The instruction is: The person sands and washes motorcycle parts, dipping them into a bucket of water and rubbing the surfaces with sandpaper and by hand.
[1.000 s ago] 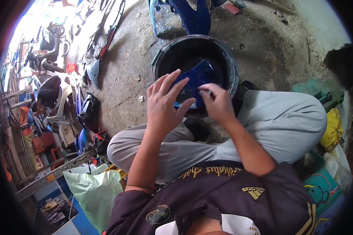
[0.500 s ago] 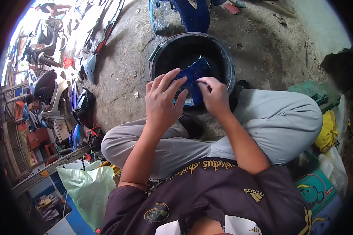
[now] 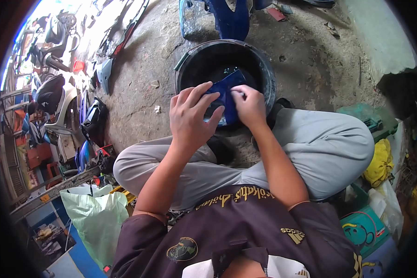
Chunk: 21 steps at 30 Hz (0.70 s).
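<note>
Legibly, your shirt (image 3: pixel 245 222) reads "adidas", five o'clock; left hand (image 3: pixel 187 118) spread-fingered, right hand (image 3: pixel 250 105) curled, pinch unclear, at blue panel (image 3: pixel 230 110).

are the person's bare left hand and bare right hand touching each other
Apart: the head view shows a gap between the bare left hand and bare right hand, with the glossy blue plastic panel visible through it.

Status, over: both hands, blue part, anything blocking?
Left hand spread by curved, glossy blue panel, contact unclear. Right hand curled over it, grip hidden. Panel at mouth of round black bucket; left hand partly blocks view.
</note>
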### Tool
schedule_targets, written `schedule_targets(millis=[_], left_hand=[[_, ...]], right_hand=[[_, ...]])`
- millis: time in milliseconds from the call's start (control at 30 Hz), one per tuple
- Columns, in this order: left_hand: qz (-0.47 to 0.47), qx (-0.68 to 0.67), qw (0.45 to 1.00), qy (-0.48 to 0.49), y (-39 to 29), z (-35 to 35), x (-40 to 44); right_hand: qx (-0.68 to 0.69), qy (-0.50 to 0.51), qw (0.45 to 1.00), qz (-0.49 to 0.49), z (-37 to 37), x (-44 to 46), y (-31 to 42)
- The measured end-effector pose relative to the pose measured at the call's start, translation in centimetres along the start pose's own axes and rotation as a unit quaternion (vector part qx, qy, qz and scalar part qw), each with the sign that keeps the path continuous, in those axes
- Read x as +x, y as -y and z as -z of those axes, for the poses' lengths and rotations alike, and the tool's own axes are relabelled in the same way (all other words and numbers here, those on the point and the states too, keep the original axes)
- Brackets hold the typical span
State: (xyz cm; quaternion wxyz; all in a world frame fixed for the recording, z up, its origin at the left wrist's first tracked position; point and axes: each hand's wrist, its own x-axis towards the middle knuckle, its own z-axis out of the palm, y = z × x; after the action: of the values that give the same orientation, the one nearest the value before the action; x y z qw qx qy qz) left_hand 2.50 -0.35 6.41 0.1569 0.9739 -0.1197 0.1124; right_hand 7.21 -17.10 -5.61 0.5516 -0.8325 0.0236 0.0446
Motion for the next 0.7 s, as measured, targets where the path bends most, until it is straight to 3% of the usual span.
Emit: schedule_targets(millis=[67,200,267,333,433,533,700], left_hand=[[-0.002,0.004,1.000,-0.004,-0.1,-0.1,0.4],[0.002,0.005,1.000,-0.001,-0.5,-0.1,0.0],[-0.001,0.000,1.000,-0.003,-0.2,-0.2,0.1],[0.003,0.000,1.000,0.001,-0.3,-0.1,0.0],[-0.008,0.003,1.000,-0.006,-0.3,-0.3,-0.1],[0.001,-0.005,1.000,-0.005,-0.1,-0.3,-0.2],[0.001,-0.022,1.000,0.002,-0.2,-0.3,-0.5]], right_hand=[[0.019,0.019,0.998,0.050,-0.1,-0.1,1.5],[-0.016,-0.001,0.996,-0.084,0.0,0.8,-0.5],[0.054,0.027,0.998,-0.017,0.1,0.4,0.4],[0.028,0.026,0.998,0.043,0.0,0.1,0.8],[-0.041,-0.002,0.997,-0.059,0.4,0.6,-0.5],[0.047,0.056,0.997,-0.011,0.8,-0.2,1.2],[-0.063,0.012,0.997,-0.042,0.6,0.2,-0.6]])
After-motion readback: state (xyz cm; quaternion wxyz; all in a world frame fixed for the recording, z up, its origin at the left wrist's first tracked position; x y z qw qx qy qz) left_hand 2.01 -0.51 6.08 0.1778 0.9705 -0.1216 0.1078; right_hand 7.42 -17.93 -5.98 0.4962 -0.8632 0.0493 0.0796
